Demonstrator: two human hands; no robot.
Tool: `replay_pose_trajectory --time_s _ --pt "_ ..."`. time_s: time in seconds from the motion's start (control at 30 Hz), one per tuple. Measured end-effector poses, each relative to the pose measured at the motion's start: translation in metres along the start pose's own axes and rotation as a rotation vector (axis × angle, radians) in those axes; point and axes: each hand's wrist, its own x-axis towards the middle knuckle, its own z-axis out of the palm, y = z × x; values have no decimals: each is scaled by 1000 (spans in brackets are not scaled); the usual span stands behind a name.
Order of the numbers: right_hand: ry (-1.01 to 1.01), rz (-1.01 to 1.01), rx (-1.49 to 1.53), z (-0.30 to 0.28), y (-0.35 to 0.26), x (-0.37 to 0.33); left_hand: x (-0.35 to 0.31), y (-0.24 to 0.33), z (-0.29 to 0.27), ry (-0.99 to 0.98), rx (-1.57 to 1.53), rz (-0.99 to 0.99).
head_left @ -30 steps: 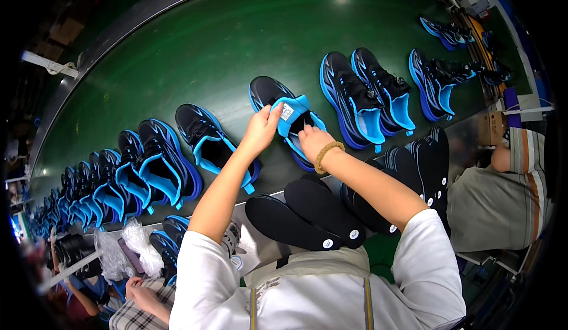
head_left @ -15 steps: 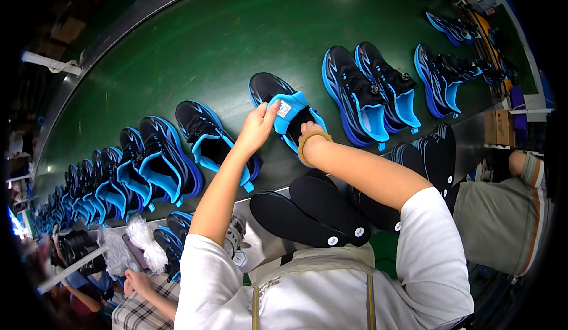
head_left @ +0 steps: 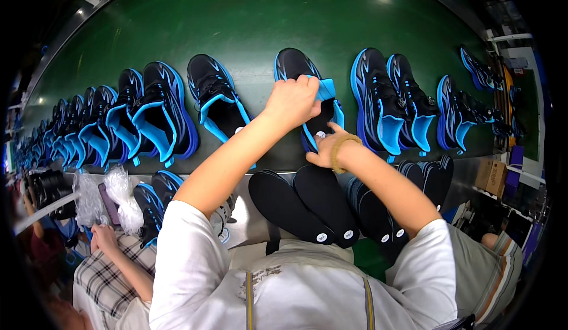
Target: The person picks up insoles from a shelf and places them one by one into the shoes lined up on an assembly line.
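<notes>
A black and blue sneaker (head_left: 294,63) lies on the green work surface in front of me, toe pointing away. My left hand (head_left: 293,101) is closed on its tongue (head_left: 325,87), pulling the light blue lining up. At the heel end, my right hand (head_left: 328,146) has its thumb and index finger apart, touching the shoe's opening. A black insole (head_left: 320,134) with a round white sticker shows inside the shoe. To the left stands another sneaker (head_left: 212,72), also with a white sticker inside.
Black insoles (head_left: 284,205) lie fanned in front of me, with more insole stacks (head_left: 370,211) to the right. Matching sneakers (head_left: 378,93) line the green surface (head_left: 248,16) both ways. Co-workers sit on both sides; clear plastic bags (head_left: 123,197) and a cardboard box (head_left: 492,176) are nearby.
My right hand has drawn back from deep inside the sneaker to its heel, and the insole's sticker now shows. My left hand still grips the tongue. The view has shifted.
</notes>
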Motion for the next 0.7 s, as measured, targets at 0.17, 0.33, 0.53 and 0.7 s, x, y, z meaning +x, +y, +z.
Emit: replay_pose_trajectory --time_s 0.17,0.33,0.53,0.7 --pt "1047 -221 203 36 2 -22 0 -8 -6 -57 -134 45" --pt "1062 28 580 97 -9 -59 -20 -2 -15 0 -174 52" --pt "1175 -76 693 112 -25 -51 -40 11 -23 111 74 89" --pt "1241 -30 533 92 -18 -41 -17 -3 -8 34 369 40"
